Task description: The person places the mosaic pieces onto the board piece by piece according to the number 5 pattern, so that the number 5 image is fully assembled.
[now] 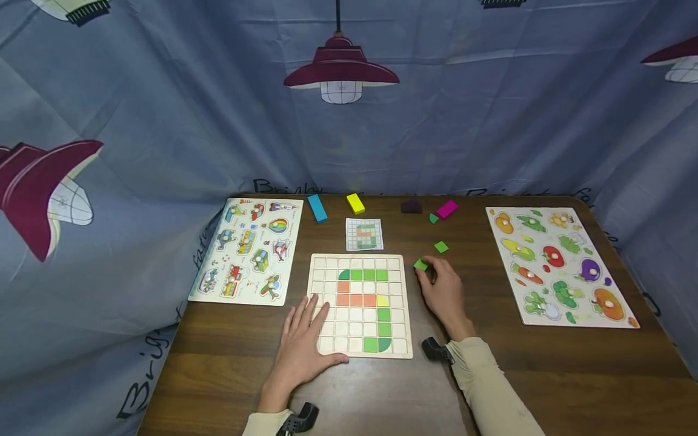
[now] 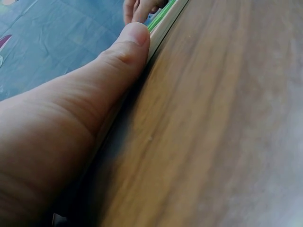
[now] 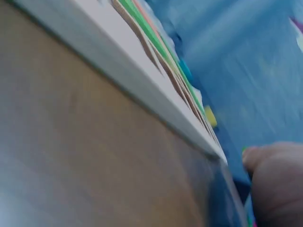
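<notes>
On the brown wooden table (image 1: 229, 363), backed by a lamp-printed blue curtain (image 1: 163, 121), lies a grid board (image 1: 400, 263); left hand (image 1: 302, 345) rests flat, fingers spread, on its corner; right hand (image 1: 444, 293) pinches a green tile (image 1: 420, 264) just beside the board.

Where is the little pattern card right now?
In the head view, the pattern card lies mid-table just beyond the grid board, between blue block and green tile.

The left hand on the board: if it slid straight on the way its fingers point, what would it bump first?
Probably the orange tiles in the grid board; the left hand lies flat, fingers pointing up-right over empty squares.
</notes>
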Demonstrator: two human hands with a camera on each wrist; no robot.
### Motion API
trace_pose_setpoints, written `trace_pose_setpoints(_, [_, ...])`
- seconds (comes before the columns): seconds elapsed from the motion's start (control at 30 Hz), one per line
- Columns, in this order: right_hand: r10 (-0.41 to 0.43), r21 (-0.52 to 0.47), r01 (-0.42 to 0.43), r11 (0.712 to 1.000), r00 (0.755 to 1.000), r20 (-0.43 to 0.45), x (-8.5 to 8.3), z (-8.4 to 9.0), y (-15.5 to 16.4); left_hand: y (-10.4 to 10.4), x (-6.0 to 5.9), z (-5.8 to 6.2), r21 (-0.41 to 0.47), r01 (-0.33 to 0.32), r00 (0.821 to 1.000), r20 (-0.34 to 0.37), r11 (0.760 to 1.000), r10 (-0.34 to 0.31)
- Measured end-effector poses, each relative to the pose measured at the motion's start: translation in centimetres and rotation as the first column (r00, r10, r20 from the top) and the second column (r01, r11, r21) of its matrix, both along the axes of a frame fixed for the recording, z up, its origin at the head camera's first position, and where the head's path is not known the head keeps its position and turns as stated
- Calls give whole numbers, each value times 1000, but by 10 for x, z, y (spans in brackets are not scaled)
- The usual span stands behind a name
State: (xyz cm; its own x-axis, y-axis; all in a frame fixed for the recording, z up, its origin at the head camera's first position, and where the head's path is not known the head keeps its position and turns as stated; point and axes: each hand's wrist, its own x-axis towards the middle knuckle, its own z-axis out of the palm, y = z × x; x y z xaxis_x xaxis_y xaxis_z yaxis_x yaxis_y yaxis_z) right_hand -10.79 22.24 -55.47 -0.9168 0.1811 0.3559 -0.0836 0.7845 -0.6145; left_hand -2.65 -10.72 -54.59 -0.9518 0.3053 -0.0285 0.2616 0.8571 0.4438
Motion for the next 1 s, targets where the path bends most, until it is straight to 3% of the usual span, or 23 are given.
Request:
trace_pose_setpoints(0.1, [113, -6, -114, 993, 992, -60, 18, 3, -15, 0, 0, 0, 9, 2, 1000, 5, 1000, -2])
trace_pose_setpoints(0.17, [235, 9, -236, 972, 967, -99, 33, 6, -27, 0, 0, 1, 13, 3, 1000, 9, 1000, -3])
trace_pose_setpoints(0.23, [369, 47, -366, 929, 919, -138, 46, 9, -39, 0, 0, 1, 12, 3, 1000, 10, 1000, -3])
trace_pose_setpoints(0.33, [546, 128, -532, 837, 825, -144, 65, 11, -55, 0, 0, 1, 7, 6, 1000, 8, 1000, -6])
trace_pose_setpoints(0.43, [655, 201, -628, 752, 746, -119, 77, 12, -69, -1, 0, 2, 2, 10, 1000, 5, 1000, -10])
trace_pose_setpoints(0.5, [689, 238, -657, 716, 720, -85, 82, 11, -76, -1, 0, 2, 2, 11, 1000, 9, 1000, -11])
trace_pose_setpoints(0.67, [710, 276, -673, 687, 702, -54, 86, 8, -82, -1, 0, 2, 7, 13, 1000, 10, 1000, -13])
trace_pose_setpoints(1.0, [696, 280, -659, 698, 717, -48, 86, 6, -86, -2, 0, 0, -7, 15, 1000, -10, 1000, -15])
